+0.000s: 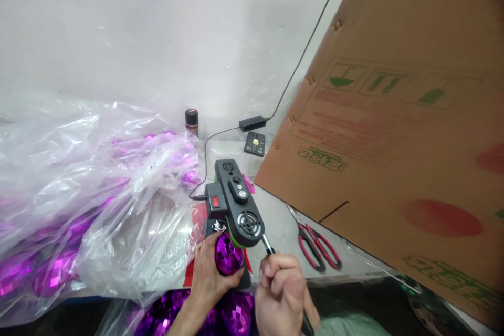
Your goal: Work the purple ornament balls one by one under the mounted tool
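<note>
The left hand [207,273] has its grip closed around a purple faceted ball [228,254], held against the base of a black machine [236,202], just under its round head. The right hand [281,291] grips a thin black tool [268,245], with its tip near the head. Red scissors [317,247] lie on the surface [279,220] beside a carton [394,131]. To the left, a clear bag [98,194] holds more purple balls.
</note>
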Tool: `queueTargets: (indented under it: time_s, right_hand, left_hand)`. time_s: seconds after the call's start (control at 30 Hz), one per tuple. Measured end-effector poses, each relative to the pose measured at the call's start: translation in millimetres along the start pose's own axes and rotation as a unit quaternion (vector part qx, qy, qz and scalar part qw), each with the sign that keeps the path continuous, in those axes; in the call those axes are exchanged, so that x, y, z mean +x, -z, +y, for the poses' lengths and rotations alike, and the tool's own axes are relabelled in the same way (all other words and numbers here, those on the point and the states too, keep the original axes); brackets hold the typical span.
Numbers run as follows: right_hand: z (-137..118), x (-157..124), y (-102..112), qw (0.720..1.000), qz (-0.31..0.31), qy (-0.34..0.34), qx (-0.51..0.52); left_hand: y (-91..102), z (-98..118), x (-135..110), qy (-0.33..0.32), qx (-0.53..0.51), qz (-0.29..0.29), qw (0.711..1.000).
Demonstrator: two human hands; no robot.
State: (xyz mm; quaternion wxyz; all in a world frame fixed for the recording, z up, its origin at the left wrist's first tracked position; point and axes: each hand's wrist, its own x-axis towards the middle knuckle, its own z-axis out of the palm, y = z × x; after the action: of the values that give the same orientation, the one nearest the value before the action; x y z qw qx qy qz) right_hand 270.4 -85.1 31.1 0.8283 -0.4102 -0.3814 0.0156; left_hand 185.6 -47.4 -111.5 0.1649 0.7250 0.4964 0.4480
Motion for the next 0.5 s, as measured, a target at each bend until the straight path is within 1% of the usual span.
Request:
queueTargets:
  time_s: [0.1,0.2,0.33,0.4,0.5]
  right_hand:
    - [-0.5,-3.0,-3.8,0.999,0.026,-0.015,0.020]
    - [1.5,-7.4,-4.3,0.999,0.028,-0.021,0.032]
    - [13.2,-16.7,3.1,0.999,0.010,-0.004,0.037]
    - [24.1,-23.6,11.0,1.000,-0.003,0.003,0.026]
    - [41.2,-34.1,25.0,0.998,-0.041,0.037,-0.006]
  left_hand:
    - [-0.9,-0.5,-0.2,0.001,-0.002,-0.004,1.000]
    - [-1.5,-0.3,-0.1,0.004,-0.005,-0.008,1.000]
    - [-1.1,1.3,0.2,0.008,-0.012,-0.006,1.000]
    - [0.0,2.4,0.4,0.009,-0.015,-0.007,1.000]
    - [2.1,3.5,0.4,0.017,-0.021,-0.015,1.000]
